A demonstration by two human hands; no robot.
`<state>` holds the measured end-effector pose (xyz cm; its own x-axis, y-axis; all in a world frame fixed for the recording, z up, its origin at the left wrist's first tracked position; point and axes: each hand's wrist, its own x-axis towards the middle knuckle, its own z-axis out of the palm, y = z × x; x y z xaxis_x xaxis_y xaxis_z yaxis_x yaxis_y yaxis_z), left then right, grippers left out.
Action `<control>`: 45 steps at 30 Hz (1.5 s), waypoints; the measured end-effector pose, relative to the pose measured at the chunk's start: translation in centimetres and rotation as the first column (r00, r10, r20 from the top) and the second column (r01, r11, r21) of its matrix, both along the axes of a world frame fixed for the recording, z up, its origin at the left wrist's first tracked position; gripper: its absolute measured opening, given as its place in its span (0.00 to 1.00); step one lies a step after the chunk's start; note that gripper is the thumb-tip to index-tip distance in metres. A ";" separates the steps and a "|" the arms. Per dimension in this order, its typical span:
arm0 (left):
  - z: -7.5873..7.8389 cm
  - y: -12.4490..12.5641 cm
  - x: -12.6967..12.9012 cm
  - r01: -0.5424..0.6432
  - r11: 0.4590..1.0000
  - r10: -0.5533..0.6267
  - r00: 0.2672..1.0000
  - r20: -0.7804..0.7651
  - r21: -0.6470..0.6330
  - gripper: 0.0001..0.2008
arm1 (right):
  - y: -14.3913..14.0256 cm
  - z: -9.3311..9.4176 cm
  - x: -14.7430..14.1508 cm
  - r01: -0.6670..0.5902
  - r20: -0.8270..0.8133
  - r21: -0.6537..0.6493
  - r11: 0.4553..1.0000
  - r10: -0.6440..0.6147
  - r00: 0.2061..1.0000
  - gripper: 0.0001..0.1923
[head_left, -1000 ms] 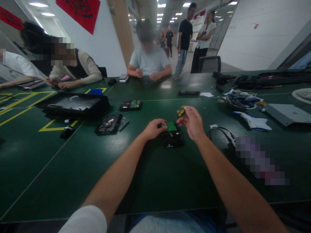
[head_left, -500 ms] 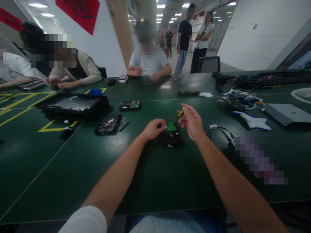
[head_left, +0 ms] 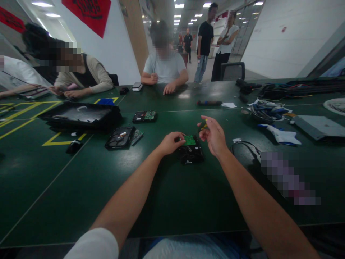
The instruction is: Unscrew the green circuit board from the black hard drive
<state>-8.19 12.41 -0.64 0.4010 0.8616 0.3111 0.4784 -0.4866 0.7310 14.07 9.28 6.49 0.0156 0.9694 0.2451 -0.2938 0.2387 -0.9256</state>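
A black hard drive [head_left: 191,154] with a green circuit board [head_left: 190,140] lies flat on the dark green table in front of me. My left hand [head_left: 172,143] is closed on its left side, thumb and fingers at the edge near the board. Just right of and above the drive, my right hand [head_left: 212,135] is raised, its fingers closed around a small yellow-and-black screwdriver [head_left: 205,125]. The fingers partly cover this tool, and its tip is hard to make out.
To the left lie another hard drive [head_left: 120,137], a loose circuit board [head_left: 137,137] and a black tray [head_left: 81,117]. A further drive [head_left: 144,116] lies beyond. On the right are a cable [head_left: 246,143], gloves [head_left: 280,135] and a metal panel [head_left: 319,126]. A person [head_left: 165,66] sits opposite.
The screwdriver has turned in my right hand, showing less of its yellow handle. My left hand and the drive stay in place. The person opposite has lowered one hand to the table.
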 end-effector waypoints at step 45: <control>0.1 0.0 0.0 0.003 1.000 -0.003 1.000 0.006 -0.007 0.04 | 0.2 -0.2 0.2 0.006 0.006 -0.016 1.000 -0.006 1.000 0.20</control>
